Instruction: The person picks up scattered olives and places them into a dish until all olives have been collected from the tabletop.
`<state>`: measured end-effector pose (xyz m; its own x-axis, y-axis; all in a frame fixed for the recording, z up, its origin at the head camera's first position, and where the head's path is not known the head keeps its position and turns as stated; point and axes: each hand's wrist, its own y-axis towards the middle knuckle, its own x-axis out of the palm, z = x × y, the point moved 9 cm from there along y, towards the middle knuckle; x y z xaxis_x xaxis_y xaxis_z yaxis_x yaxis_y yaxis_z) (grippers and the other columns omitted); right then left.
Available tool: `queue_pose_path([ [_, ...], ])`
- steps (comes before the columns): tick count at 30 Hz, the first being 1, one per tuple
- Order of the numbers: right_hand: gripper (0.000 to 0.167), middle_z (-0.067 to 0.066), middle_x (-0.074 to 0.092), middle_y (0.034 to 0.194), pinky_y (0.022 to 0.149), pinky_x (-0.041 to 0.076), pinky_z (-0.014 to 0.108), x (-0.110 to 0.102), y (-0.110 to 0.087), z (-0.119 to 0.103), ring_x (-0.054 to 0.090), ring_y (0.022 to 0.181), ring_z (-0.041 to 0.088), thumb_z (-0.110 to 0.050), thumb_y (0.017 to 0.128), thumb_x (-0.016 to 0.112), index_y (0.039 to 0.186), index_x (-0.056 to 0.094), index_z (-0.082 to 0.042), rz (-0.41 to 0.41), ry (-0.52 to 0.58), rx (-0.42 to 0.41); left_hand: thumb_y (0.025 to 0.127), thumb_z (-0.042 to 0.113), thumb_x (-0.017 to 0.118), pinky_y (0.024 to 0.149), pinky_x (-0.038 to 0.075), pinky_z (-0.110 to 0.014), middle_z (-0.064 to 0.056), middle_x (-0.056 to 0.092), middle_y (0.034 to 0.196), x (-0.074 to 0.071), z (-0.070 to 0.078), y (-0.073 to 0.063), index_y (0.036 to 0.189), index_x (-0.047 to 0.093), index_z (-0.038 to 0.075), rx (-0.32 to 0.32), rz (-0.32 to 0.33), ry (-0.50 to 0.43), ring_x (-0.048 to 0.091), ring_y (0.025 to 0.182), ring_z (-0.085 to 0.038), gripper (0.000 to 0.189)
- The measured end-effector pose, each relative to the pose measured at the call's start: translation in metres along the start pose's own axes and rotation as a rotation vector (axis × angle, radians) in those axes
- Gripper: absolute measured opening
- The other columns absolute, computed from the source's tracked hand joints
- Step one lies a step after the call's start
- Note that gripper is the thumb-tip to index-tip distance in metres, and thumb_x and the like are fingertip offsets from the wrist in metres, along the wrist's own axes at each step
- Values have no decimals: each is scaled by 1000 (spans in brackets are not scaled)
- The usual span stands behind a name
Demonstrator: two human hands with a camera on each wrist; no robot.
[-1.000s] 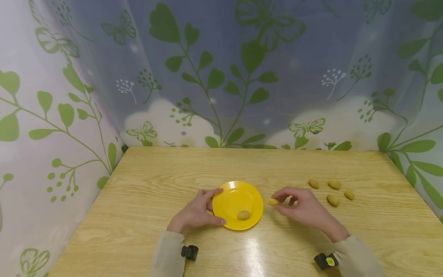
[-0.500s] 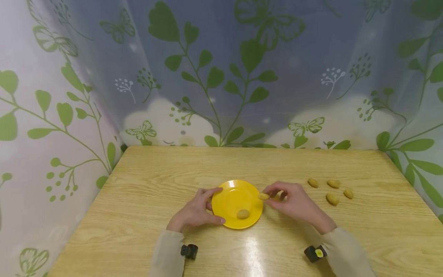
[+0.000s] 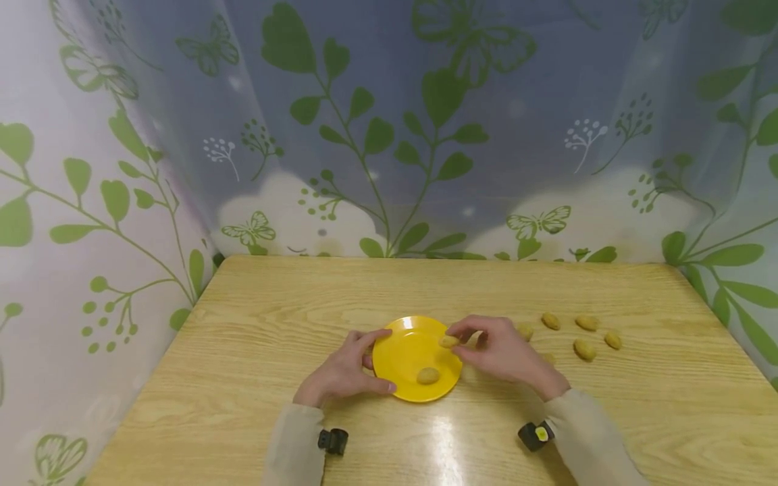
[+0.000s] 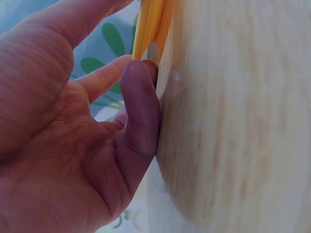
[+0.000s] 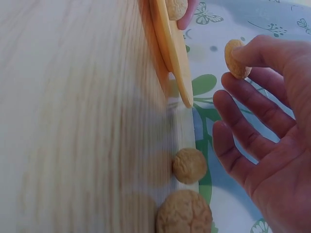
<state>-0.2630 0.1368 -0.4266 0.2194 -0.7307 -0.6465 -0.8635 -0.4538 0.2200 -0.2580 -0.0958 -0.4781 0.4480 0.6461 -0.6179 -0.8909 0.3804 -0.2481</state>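
A small yellow plate (image 3: 401, 361) sits on the wooden table. My left hand (image 3: 343, 372) grips its left edge, the thumb and fingers spread along the rim. One walnut (image 3: 428, 375) lies in the plate near its front. Over the plate's right side my right hand (image 3: 501, 351) pinches another walnut (image 3: 449, 341) between thumb and fingers. In the right wrist view this pinched walnut (image 5: 236, 58) is held clear of the plate (image 5: 170, 43). The left wrist view shows the little finger curled at the table surface below the plate's rim (image 4: 150, 24).
Several walnuts (image 3: 585, 349) lie on the table (image 3: 273, 290) to the right. Two more, including one walnut (image 3: 525, 331) behind the right hand, are partly hidden by it. A curtain (image 3: 389, 169) printed with leaves and butterflies hangs along the table's back and sides.
My right hand has moved left with the pinched walnut, from beside the plate to over its right side. Two walnuts behind that hand have come into sight. The left hand stays put.
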Motion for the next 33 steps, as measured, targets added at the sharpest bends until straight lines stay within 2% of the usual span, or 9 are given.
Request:
queue_pose_path([
  [10, 21, -1, 77, 102, 68, 52, 23, 14, 14, 5, 65, 87, 7, -11, 87, 78, 107, 77, -17, -17, 29, 6, 74, 35, 93, 80, 42, -33, -8, 46, 131, 1, -1, 0, 154, 44, 29, -18, 0, 7, 51, 96, -18, 94],
  [18, 19, -1, 76, 104, 71, 53, 24, 21, 26, 4, 67, 90, 14, -16, 89, 78, 109, 76, -17, -29, 33, 29, 74, 36, 92, 80, 42, -34, -8, 46, 130, 1, -1, 0, 154, 44, 29, -17, 2, 4, 51, 95, -18, 94],
  [33, 17, 3, 76, 106, 78, 55, 24, 36, 41, 8, 67, 87, 11, -17, 91, 78, 107, 76, -15, -23, 9, 73, 74, 36, 92, 81, 43, -34, -9, 46, 131, 1, 0, 0, 155, 44, 28, -8, -1, 7, 52, 96, -18, 94],
])
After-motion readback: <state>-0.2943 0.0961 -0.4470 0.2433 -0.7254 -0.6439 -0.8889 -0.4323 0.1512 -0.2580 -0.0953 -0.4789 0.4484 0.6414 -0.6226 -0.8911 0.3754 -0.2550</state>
